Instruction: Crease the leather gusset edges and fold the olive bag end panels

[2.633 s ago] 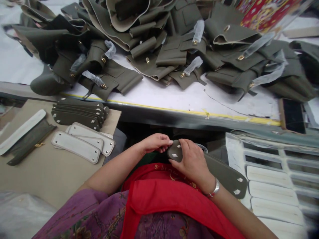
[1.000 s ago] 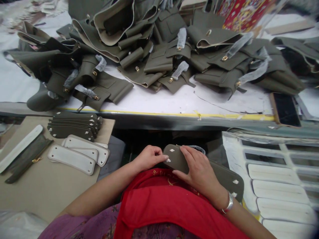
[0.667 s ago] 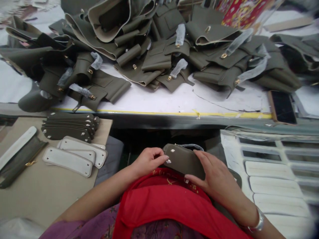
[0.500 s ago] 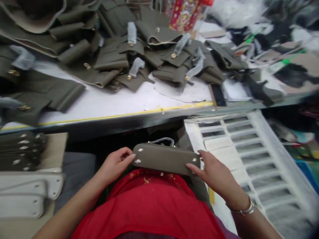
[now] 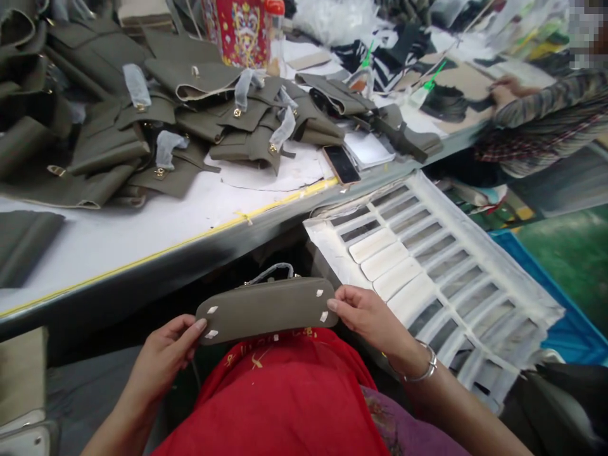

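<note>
An olive-green handbag [image 5: 266, 310] is held across my lap, its flat oblong base facing up toward me. Small white pieces dot the base near its corners. Behind its far edge a plastic-wrapped handle [image 5: 273, 272] shows, with gold fittings at its ends. My left hand [image 5: 166, 354] pinches the left end of the bag between thumb and fingers. At the opposite end, my right hand [image 5: 363, 313] grips with its thumb on the base. The rest of the bag's body is hidden below the base.
On the white worktable [image 5: 190, 215] lie several olive bag pieces [image 5: 109, 139], a phone [image 5: 341, 166] and a red patterned tin [image 5: 242, 31]. A white slatted rack [image 5: 427, 253] stands at my right. Beyond it, a co-worker's hand [image 5: 506, 88] rests near beige pieces. A blue tray [image 5: 555, 285] lies lower right.
My view has swung to the right, bringing a co-worker's arm into sight. The bag stays between both hands, now tilted up at its right end, and my right thumb sits closer to the corner.
</note>
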`<state>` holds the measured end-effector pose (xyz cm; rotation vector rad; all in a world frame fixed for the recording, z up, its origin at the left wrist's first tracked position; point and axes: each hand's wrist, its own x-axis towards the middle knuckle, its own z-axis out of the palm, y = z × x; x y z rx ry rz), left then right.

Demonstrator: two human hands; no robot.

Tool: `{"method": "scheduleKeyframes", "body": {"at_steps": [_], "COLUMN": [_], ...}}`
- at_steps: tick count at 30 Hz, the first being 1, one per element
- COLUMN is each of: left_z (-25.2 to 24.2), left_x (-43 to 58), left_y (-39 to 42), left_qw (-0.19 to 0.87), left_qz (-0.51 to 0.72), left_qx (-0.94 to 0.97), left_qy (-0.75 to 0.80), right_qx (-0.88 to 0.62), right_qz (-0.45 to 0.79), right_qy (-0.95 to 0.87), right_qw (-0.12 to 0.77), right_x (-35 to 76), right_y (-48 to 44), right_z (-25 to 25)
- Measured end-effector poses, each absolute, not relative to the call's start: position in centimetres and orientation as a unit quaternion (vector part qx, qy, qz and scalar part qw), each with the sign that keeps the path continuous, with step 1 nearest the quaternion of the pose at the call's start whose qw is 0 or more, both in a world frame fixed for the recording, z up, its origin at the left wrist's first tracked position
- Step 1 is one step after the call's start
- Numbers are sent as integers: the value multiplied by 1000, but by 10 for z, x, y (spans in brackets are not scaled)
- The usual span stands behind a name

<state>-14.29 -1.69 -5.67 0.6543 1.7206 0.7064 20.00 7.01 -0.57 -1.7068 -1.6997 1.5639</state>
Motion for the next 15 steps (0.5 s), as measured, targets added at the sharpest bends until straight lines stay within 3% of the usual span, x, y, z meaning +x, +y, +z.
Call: {"method": "scheduleKeyframes", "body": {"at_steps": [8,15], "left_z": [-55,-62], "left_x": [-135,-148], "left_y": [-20,-23], "left_qw": [578,499], "left_qz": [384,321], "left_qx": [199,269], "left_qy": [691,759], "right_qx": [-529,-455], "right_qz": [672,658], "right_qy": [-490,-576], "right_qw": [169,166], "right_x": [216,206], "right_y": [75,66], "right_z": [-22,15]}}
